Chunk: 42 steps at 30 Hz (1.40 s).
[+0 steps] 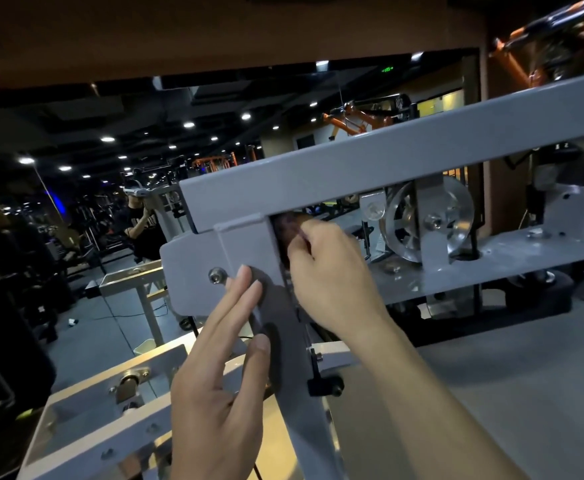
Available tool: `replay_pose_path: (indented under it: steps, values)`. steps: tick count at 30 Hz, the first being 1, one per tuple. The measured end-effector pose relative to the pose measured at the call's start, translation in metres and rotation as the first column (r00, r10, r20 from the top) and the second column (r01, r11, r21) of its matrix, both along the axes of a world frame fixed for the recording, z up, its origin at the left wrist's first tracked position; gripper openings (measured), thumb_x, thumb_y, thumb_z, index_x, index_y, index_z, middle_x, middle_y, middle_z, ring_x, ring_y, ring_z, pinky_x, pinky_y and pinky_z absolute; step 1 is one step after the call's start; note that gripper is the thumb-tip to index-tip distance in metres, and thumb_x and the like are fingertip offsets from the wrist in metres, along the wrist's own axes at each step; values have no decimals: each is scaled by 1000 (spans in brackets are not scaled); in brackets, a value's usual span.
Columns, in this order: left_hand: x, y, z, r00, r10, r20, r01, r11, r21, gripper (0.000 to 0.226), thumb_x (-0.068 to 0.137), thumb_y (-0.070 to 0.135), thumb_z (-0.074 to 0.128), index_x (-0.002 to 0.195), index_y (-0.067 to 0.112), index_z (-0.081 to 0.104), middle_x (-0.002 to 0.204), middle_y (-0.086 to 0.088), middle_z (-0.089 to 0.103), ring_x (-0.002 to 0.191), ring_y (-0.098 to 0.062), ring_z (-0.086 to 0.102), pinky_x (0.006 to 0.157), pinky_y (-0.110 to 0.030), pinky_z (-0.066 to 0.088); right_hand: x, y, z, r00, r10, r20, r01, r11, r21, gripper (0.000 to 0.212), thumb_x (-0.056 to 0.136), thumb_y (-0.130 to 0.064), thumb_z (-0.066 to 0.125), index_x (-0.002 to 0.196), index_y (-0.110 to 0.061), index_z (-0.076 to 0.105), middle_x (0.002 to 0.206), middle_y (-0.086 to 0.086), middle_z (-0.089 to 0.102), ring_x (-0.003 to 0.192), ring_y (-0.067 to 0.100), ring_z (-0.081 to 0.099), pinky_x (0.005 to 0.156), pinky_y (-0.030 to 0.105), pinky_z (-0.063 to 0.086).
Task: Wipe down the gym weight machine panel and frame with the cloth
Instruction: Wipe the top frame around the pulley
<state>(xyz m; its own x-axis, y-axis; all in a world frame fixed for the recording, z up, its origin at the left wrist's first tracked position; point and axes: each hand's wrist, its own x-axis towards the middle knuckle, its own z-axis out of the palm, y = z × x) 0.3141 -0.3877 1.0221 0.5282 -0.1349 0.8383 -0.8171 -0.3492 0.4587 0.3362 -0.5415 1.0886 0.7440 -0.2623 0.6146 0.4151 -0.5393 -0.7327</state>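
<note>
Brown crumpled cloth [289,233] sits pinched in the curled fingers [306,249] of the right hand [328,271], pushed into the corner under the grey metal frame beam [370,161]. Left hand [214,386] lies flat, fingers straight, on the grey bolted panel [193,268]. One silver pulley wheel [425,220] to the right. Dim gym, many ceiling spotlights, grey floor.

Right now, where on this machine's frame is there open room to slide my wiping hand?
The gap under the top beam, between the right hand and the pulley, looks open. Around the cloth beside the upright post it's crowded.
</note>
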Motion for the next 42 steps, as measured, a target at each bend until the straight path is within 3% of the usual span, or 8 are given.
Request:
replay_pose_path:
  steps: [7, 11, 17, 22, 26, 31, 37, 42]
  values:
    - [-7, -4, 2, 999, 11, -42, -11, 1000, -2, 48, 97, 19, 54, 143, 36, 56, 152, 28, 45, 147, -2, 36, 113, -51, 41, 4, -23, 18, 993, -10, -119, -5, 992, -126, 32, 100, -14, 49, 70, -8, 42, 64, 5, 48, 59, 22, 44, 49, 32, 28]
    - [-8, -3, 2, 998, -21, -60, 20, 1000, -21, 44, 102, 15, 59, 141, 34, 58, 151, 27, 48, 148, -4, 36, 114, -52, 39, -6, -29, 14, 990, 74, -120, -97, 975, -198, 37, 104, -20, 49, 67, -19, 48, 48, -10, 49, 47, 6, 44, 43, 19, 27]
    - [-13, -3, 5, 997, -14, -75, 15, 1000, 8, 45, 100, 21, 56, 142, 38, 56, 152, 30, 45, 148, -1, 34, 115, -50, 38, 11, -19, 14, 987, -113, -116, 74, 952, -297, 25, 100, -10, 47, 75, -15, 46, 71, 2, 47, 78, 29, 43, 66, 29, 26]
    - [-14, -2, 7, 996, -20, -92, 20, 1000, 5, 48, 98, 19, 54, 141, 40, 56, 152, 31, 45, 148, 0, 34, 115, -48, 38, 37, -24, 31, 943, -46, -331, -27, 977, -213, 26, 102, -14, 47, 126, -15, 59, 107, 8, 62, 78, 24, 56, 63, 28, 40]
    - [-12, -4, 3, 996, -26, -86, 26, 1000, -11, 42, 104, 21, 55, 141, 39, 56, 152, 30, 45, 149, -1, 33, 115, -50, 38, 36, -31, 25, 948, 37, -315, -96, 980, -174, 23, 102, -16, 47, 117, -19, 64, 107, 9, 67, 83, 23, 61, 57, 26, 43]
    - [-6, -10, -1, 998, -17, -53, 14, 999, -43, 47, 97, 16, 54, 139, 36, 58, 152, 27, 47, 149, -5, 34, 115, -48, 38, 9, -42, 9, 976, 97, -196, -141, 963, -228, 27, 106, -24, 50, 81, -29, 58, 65, -5, 55, 56, 11, 51, 45, 20, 31]
    - [-2, -12, -8, 999, -19, -37, 15, 996, -84, 48, 96, 10, 54, 138, 33, 59, 150, 23, 51, 148, -7, 37, 116, -47, 40, 35, -43, 17, 966, -82, -247, -54, 865, -500, 26, 104, -14, 48, 119, -30, 64, 103, -1, 67, 78, 14, 59, 56, 23, 38]
    - [0, -6, -14, 999, -28, -27, 26, 996, -86, 48, 96, 8, 54, 138, 31, 60, 150, 20, 52, 147, -8, 40, 115, -37, 38, 42, -47, 29, 905, -156, -397, -187, 690, -699, 27, 102, -12, 51, 120, -27, 64, 110, 2, 66, 93, 22, 64, 74, 34, 54]
